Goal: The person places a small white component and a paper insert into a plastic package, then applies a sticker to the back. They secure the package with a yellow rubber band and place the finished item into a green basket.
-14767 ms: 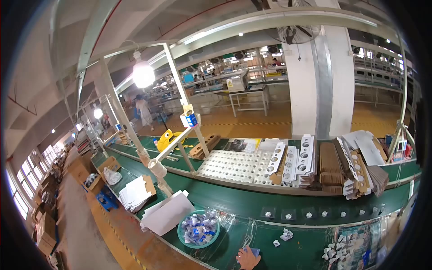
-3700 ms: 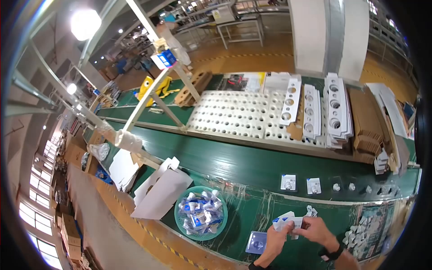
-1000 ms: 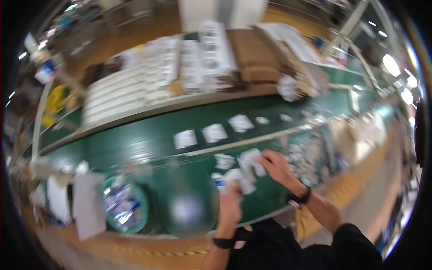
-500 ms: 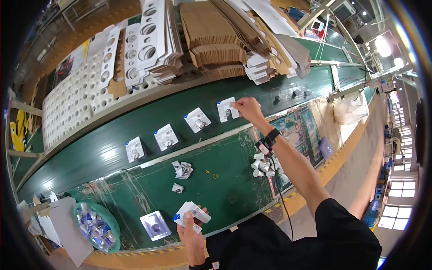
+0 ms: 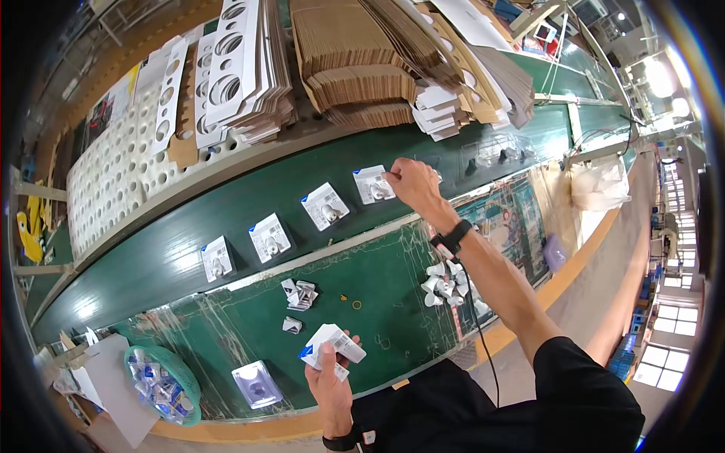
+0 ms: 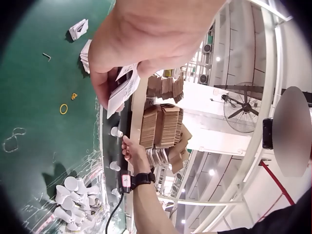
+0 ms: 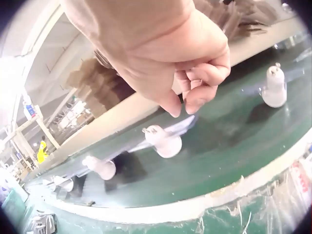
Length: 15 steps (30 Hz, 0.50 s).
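Note:
In the head view my left hand (image 5: 330, 389) grips a small stack of white printed cards (image 5: 341, 343) above the green bench, thumb on top. The left wrist view shows these cards (image 6: 122, 92) between the fingers and thumb. My right hand (image 5: 417, 185) reaches over the belt, fingertips at the right edge of the last printed card (image 5: 366, 181) in a row of several. Its fingers are loosely bent, thumb and index finger apart. Beneath it, in the right wrist view, a white two-pin bulb (image 7: 165, 144) sits with a card; another bulb (image 7: 274, 87) stands farther right without one.
Loose white bulbs (image 5: 444, 285) lie by the right forearm. A clear plastic package (image 5: 257, 383) and a teal basket (image 5: 194, 377) stand at left. Folded papers (image 5: 300, 294) and a yellow ring (image 5: 357, 305) lie mid-bench. Cardboard stacks (image 5: 351, 64) stand beyond the belt. A cable (image 5: 487, 347) hangs from the right wrist.
Since 3.7 seconds ago the row of carded bulbs has grown from two to several. In the last half second my right hand has let go of the last card; the left keeps its cards.

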Tool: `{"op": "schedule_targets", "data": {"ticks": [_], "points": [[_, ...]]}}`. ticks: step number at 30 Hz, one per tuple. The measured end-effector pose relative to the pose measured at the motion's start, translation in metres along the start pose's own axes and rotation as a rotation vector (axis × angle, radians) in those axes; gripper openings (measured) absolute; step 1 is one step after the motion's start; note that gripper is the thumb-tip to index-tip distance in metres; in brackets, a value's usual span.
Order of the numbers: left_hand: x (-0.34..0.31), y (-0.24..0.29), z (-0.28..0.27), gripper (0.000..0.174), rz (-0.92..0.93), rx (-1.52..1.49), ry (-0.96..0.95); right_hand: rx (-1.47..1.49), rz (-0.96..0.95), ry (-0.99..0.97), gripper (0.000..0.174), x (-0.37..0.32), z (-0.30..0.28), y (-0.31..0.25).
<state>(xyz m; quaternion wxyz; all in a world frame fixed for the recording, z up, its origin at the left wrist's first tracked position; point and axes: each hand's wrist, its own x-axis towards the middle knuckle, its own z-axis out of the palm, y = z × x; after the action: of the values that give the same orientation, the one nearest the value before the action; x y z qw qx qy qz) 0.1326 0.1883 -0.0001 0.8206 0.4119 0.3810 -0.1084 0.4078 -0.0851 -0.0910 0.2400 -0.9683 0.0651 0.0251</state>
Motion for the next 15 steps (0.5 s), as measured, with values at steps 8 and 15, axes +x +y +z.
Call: {"op": "schedule_targets", "data": {"ticks": [8,15], "points": [[0.01,0.017,0.038,0.033,0.094,0.016,-0.008,0.473,-0.342,-0.651,0.024,-0.168,-0.074,-0.094],[0.01,0.011,0.066,0.038,0.106,-0.006,-0.211,0.902,0.1,-0.465,0.022,-0.203,-0.065,-0.075]]}}
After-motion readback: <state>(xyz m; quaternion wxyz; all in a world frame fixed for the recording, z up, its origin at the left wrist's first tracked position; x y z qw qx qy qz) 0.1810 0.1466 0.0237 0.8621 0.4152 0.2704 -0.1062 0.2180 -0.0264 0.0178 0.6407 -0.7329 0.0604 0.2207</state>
